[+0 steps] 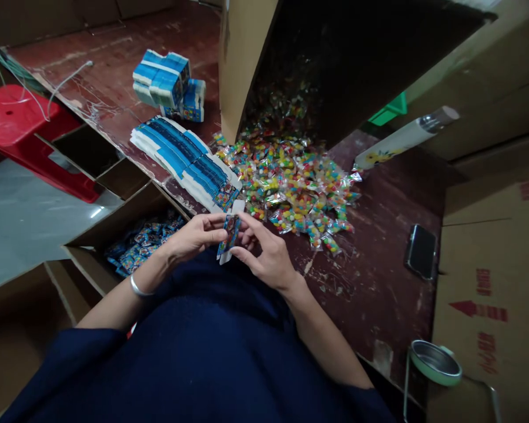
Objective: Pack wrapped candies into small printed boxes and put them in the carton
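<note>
My left hand (196,236) and my right hand (264,255) meet in front of my body, both pinching a small blue printed carton (229,237) held upright between the fingertips. A silver bangle sits on my left wrist. Just beyond the hands lies a fanned stack of flat blue cartons (187,161). To its right spreads a heap of small clear packets of coloured candy (291,182), spilling from a tipped cardboard box (247,59).
Folded blue boxes (170,82) stand at the back of the brown table (379,282). An open carton of filled blue packs (143,241) sits low left. A phone (421,251), a white bottle (405,136), a metal cup (436,362) and a red stool (22,129) are around.
</note>
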Demonstrator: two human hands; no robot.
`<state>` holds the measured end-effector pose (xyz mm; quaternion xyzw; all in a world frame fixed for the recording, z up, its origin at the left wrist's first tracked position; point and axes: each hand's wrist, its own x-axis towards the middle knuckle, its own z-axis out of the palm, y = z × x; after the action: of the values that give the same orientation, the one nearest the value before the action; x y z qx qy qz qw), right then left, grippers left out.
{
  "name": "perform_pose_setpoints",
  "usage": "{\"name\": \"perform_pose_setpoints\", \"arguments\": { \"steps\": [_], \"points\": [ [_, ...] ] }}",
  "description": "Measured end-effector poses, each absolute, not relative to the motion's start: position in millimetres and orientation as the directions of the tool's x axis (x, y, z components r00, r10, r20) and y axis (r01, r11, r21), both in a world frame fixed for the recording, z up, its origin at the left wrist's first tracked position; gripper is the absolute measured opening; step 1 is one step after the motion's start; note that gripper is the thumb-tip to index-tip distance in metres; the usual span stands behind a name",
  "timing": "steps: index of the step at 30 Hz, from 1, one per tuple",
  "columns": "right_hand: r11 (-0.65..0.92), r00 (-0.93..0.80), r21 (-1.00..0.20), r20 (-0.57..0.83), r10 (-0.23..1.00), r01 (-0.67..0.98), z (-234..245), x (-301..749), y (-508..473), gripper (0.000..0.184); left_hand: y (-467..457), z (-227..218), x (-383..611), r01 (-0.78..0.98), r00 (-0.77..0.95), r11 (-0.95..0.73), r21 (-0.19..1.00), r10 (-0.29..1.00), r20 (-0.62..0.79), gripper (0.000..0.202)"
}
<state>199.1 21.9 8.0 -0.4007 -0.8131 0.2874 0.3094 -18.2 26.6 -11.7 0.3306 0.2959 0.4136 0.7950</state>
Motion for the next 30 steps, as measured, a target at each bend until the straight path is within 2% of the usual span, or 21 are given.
{"name": "perform_pose_setpoints", "arguments": {
  "steps": [4, 7, 11, 15, 18, 21, 24, 27, 30],
  "points": [
    [0.300, -0.486, -0.863, 0.074, 0.871, 0.406, 21, 203, 33, 0.035, 19, -7, -15, -0.315, 0.526, 0.425, 0.849, 0.823, -0.217, 0.050],
    [0.195, -0.428, -0.923, 0.037, 0.903, 0.331, 20, 203, 33, 0.036, 16, -9, -10, -0.274, 0.494, 0.436, 0.857, 0.828, -0.264, 0.045],
    [0.130, -0.176, -0.963, 0.090, 0.980, 0.236, 6, 197, 24, 0.040, 14, -19, 1, -0.334, 0.259, 0.331, 0.883, 0.932, -0.252, 0.042],
    [0.025, -0.136, -0.985, 0.001, 0.991, 0.173, -11, 187, 15, 0.032, 9, -26, 16, -0.361, 0.018, 0.238, 0.901, 0.968, -0.249, 0.035],
    [0.061, -0.029, -0.977, 0.057, 0.998, 0.202, -16, 179, 13, 0.032, 3, -26, 25, -0.306, -0.134, 0.128, 0.943, 0.975, -0.175, 0.037],
    [0.161, 0.041, -0.963, 0.174, 0.984, 0.218, -19, 173, 16, 0.027, -1, -23, 28, -0.232, -0.200, 0.046, 0.972, 0.975, -0.094, 0.060],
    [0.293, 0.061, -0.922, 0.317, 0.946, 0.254, -25, 172, 20, 0.036, -2, -20, 25, -0.214, -0.105, 0.064, 0.975, 0.991, -0.088, 0.068],
    [0.391, -0.003, -0.865, 0.411, 0.912, 0.315, -29, 176, 23, 0.025, 1, -18, 16, -0.230, 0.033, 0.104, 0.968, 0.995, -0.099, 0.057],
    [0.437, -0.069, -0.820, 0.444, 0.893, 0.370, -27, 181, 27, 0.015, 6, -17, 6, -0.191, 0.170, 0.144, 0.971, 0.979, -0.112, 0.046]
  ]
}}
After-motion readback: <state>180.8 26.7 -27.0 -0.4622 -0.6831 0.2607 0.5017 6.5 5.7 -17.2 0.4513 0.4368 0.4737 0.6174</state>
